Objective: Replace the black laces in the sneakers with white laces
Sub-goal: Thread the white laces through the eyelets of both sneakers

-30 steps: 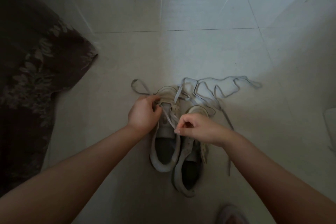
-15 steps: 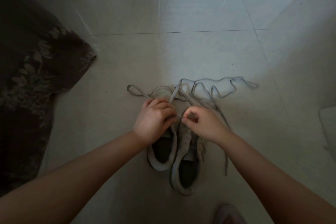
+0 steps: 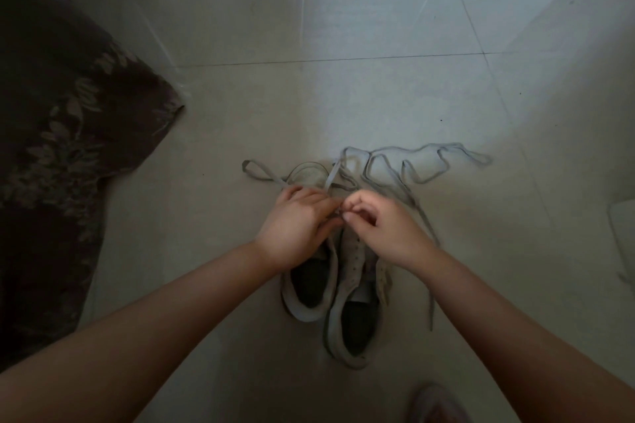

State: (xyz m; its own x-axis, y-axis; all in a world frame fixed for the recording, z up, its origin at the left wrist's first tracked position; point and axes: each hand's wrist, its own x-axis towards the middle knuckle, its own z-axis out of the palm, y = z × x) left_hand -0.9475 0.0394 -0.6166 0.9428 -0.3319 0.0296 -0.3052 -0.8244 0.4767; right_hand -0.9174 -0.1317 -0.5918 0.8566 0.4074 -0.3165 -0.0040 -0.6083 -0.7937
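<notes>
Two pale sneakers stand side by side on the tiled floor, toes pointing away from me: the left sneaker (image 3: 311, 288) and the right sneaker (image 3: 354, 319). A white lace (image 3: 417, 165) runs from the left sneaker's front and lies in loops on the floor beyond and to the right. My left hand (image 3: 295, 227) rests over the left sneaker's eyelets with fingers closed on the lace. My right hand (image 3: 381, 227) pinches the same lace where the two hands meet. Both hands hide the eyelets. No black lace is visible.
A dark floral fabric (image 3: 58, 161) covers the floor at the left. A pale object (image 3: 623, 237) lies at the right edge. A blurred rounded shape (image 3: 434, 405) shows at the bottom. Bare tile (image 3: 343, 96) extends beyond the sneakers.
My right hand has moved up and left from the right sneaker to meet my left hand over the left sneaker's front. The lace's floor loops barely shifted.
</notes>
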